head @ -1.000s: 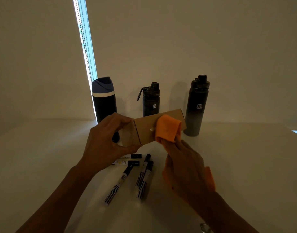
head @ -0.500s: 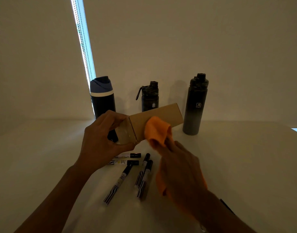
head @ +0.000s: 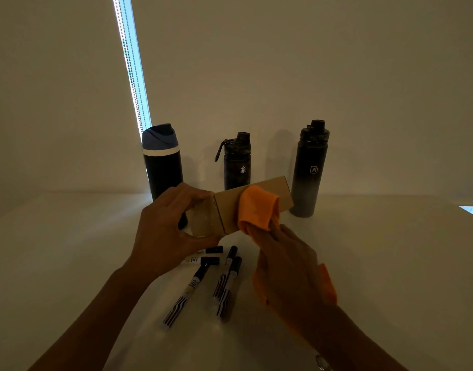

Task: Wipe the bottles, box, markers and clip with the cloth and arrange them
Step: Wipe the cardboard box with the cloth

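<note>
Box spot: cardboard box [head: 228,210] is hanging in the air over the table [head: 390,263], in front of the small black bottle [head: 236,167] and right above the markers [head: 227,279], not touching either as far as I'm seeing.
Left hand: left hand [head: 165,231] is gripping the box's left end, fingers [head: 192,192] curling over the top edge and thumb tucking underneath, so that end is getting pinched between them.
Right hand: right hand [head: 286,263] is clutching the orange cloth [head: 259,210], bunching it up and pushing the wad against the box face that's looking at the camera, over toward its right half.
Long axis: box is running left to right and tilting, with the left end sitting lower and the right end rising toward the tall black bottle [head: 311,167].
Key relation: bare cardboard is showing to the left of the cloth, between the wad and the left hand's grip, plus a short bit poking out on the right. I'm guessing the next stroke is going along that axis, not across it.
Nearer hand: right one is doing the rubbing and left one is only steadying. They're sitting close but apart.
Markers: five, by my counting, are lying loose on the table below the box.
Bottles: blue-lidded bottle [head: 163,167] and the two black ones are standing upright along the back.
Clip: not spotting it, and the dim light isn't helping.
</note>
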Available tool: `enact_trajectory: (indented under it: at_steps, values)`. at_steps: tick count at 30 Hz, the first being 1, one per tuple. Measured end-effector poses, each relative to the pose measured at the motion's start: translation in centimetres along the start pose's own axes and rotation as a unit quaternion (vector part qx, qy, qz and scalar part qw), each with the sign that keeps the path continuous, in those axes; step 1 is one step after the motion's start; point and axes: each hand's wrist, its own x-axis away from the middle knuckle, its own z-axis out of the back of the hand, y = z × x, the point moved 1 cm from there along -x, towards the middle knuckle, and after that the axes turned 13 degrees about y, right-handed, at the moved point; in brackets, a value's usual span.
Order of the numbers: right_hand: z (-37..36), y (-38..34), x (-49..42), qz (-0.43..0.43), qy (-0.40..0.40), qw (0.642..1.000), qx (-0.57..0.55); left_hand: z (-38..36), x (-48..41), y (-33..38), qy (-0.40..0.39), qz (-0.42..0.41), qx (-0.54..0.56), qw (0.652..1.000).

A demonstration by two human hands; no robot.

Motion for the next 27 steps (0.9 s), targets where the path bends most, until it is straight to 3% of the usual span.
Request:
enact_trajectory:
  at_steps: [6, 14, 22, 27]
  values:
    - [0.0, -3.6, 0.5, 0.084, -0.035, 0.995, 0.037, -0.3, 0.0, -0.2, -0.033, -0.014, -0.018, 0.999]
    - [0.3, -1.5, -0.8, 0.04, 0.02, 0.999, 0.022, -0.1, -0.2, 0.8, -0.014, -0.016, -0.008, 1.0]
    - [0.9, 6.3, -1.0, -0.097, 0.052, 0.994, 0.024, 0.4, -0.5, 1.3, 0.0, -0.019, 0.016, 1.0]
    - [0.9, 6.1, -0.9, -0.093, 0.053, 0.994, 0.023, 0.4, -0.4, 0.8, -0.009, -0.001, 0.023, 1.0]
